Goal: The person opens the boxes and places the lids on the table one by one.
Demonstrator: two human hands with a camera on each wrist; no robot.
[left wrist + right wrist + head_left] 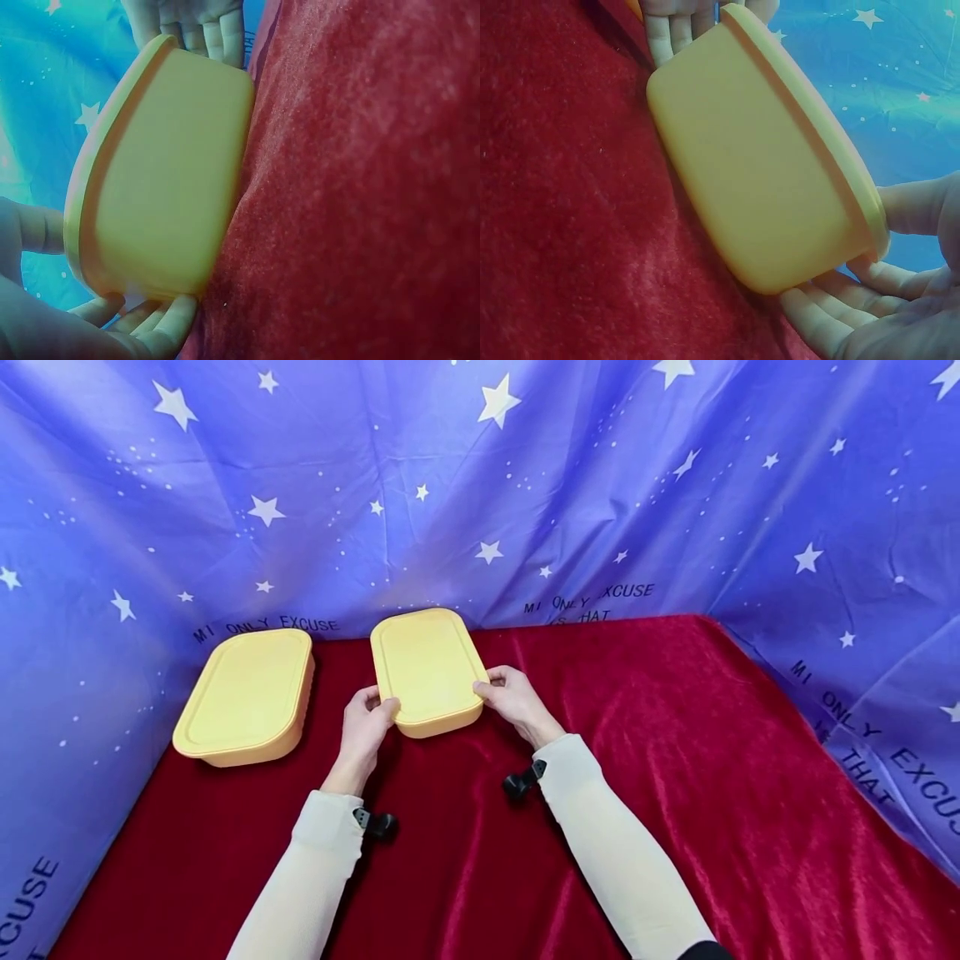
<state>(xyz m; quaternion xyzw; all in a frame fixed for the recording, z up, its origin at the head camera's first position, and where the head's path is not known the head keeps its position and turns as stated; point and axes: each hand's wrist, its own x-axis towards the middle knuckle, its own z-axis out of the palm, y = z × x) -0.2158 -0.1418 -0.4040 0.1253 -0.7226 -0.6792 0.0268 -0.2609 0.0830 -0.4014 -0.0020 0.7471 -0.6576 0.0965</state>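
Left grip (363, 732) and right grip (519, 700) pinch yellow box (429, 670) between them, near its close end; second box (243, 695) left of left grip; equal pressure, kept level, likely works best

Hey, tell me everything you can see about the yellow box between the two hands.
The yellow box is rectangular with rounded corners, smooth and plastic-looking. Its matching lid is on, with a raised rim. It sits lid up, on or just above the red cloth, right of another yellow box. The left hand and right hand grip opposite sides, thumbs on the lid. Its contents are hidden.
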